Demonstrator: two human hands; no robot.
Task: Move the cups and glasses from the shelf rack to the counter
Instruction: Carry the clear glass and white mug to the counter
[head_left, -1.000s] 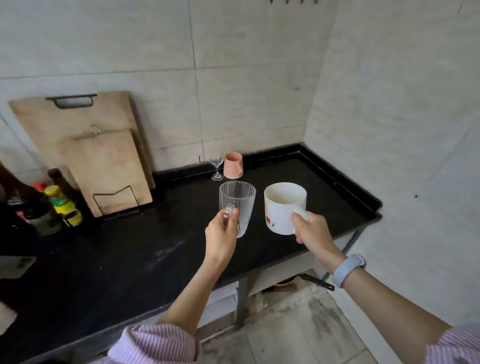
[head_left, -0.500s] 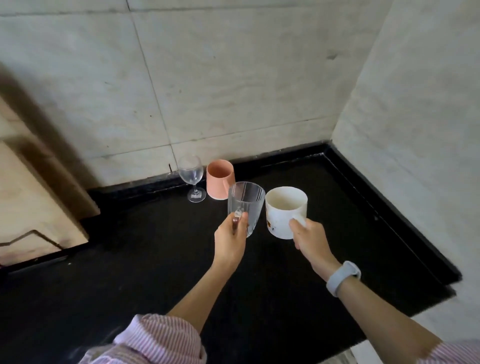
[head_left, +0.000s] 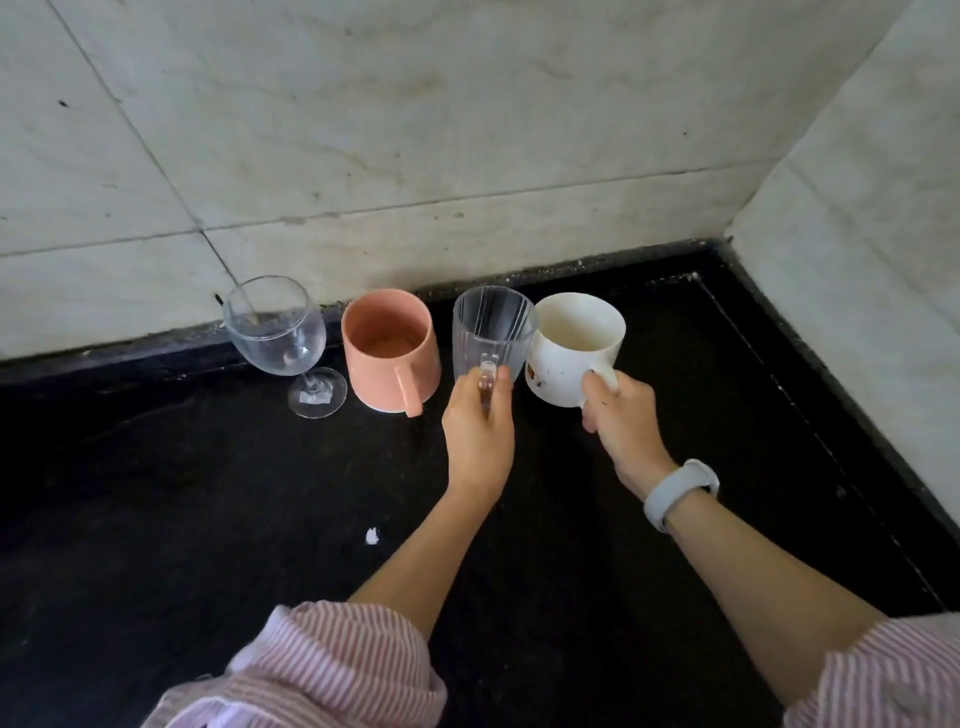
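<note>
My left hand grips the handle of a clear ribbed glass mug, held upright just right of a pink mug. My right hand holds a white mug by its handle, beside the glass mug. The pink mug stands on the black counter near the back wall, its handle facing me. A stemmed wine glass stands left of the pink mug. Whether the two held mugs touch the counter is hidden by my hands.
Tiled walls meet in a corner at the back right. The counter has a raised black rim along the right side. A small white speck lies on the counter. A pale wristband sits on my right wrist.
Both hands have carried the glass mug and the white mug forward to the back wall, next to the pink mug. The view has closed in on the corner; the cutting boards and bottles are out of sight.
</note>
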